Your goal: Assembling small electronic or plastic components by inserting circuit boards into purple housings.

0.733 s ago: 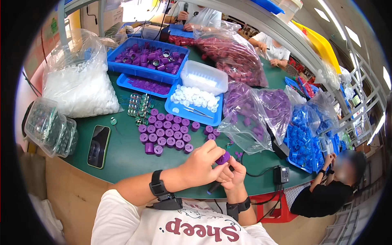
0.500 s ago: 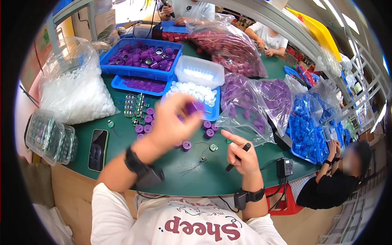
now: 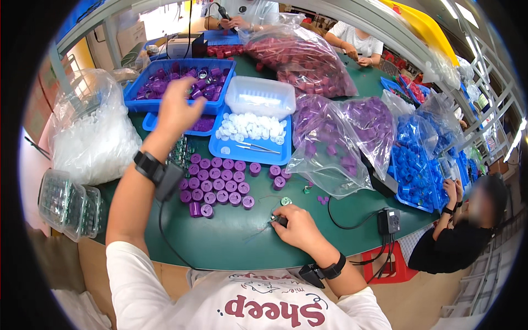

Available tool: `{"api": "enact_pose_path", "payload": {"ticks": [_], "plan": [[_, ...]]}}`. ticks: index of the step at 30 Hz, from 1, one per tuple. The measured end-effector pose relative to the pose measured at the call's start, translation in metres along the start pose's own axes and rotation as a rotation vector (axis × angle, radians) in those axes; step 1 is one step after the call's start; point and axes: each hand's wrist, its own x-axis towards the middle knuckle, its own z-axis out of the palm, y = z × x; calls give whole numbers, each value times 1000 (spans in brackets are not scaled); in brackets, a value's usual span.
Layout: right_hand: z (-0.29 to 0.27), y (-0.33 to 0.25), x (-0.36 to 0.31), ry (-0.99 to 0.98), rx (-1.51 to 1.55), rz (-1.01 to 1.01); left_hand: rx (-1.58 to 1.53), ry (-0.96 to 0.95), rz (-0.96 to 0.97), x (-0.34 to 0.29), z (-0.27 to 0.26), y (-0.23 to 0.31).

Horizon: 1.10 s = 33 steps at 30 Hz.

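Note:
My left hand (image 3: pixel 179 107) is stretched over the near side of a blue bin (image 3: pixel 148 104) heaped with purple plastic caps. Its thumb stands apart from the fingers, and nothing shows in its grip; the fingertips are slightly blurred. Low over the green table, my right hand (image 3: pixel 298 226) is closed round a dark pen-like tool (image 3: pixel 281 221), mostly hidden by the fingers. Beside the fingertips is a small electronic part (image 3: pixel 271 219) with thin wires. A round green circuit board (image 3: pixel 286 201) lies just beyond. Purple caps (image 3: pixel 221 184) stand in close rows between my arms.
A blue tray (image 3: pixel 220 148) holds white discs, tweezers (image 3: pixel 258 148) and a clear tub (image 3: pixel 261 96). Bags of white (image 3: pixel 99 137), purple (image 3: pixel 368 121) and red parts (image 3: pixel 316 74) surround the table. A phone charger-like black adapter (image 3: pixel 389 221) sits at right. Other people work nearby.
My left hand has moved away and left, from above the cap rows to the blue bin; the purple cap it held no longer shows. My right hand has lowered to the wired part.

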Motion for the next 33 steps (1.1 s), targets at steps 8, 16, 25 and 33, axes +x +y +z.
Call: {"api": "enact_pose_path", "payload": {"ticks": [8, 16, 25, 33], "plan": [[-5, -6, -3, 122, 186, -72, -34, -810, -61, -25, 62, 63], [-27, 8, -19, 187, 601, 82, 483, -1197, -195, -15, 58, 73], [-29, 16, -17, 299, 908, 38, 141, -826, -228, -33, 43, 69], [-20, 5, -5, 307, 1293, -47, -1389, -724, -915, -98, 14, 147]]}}
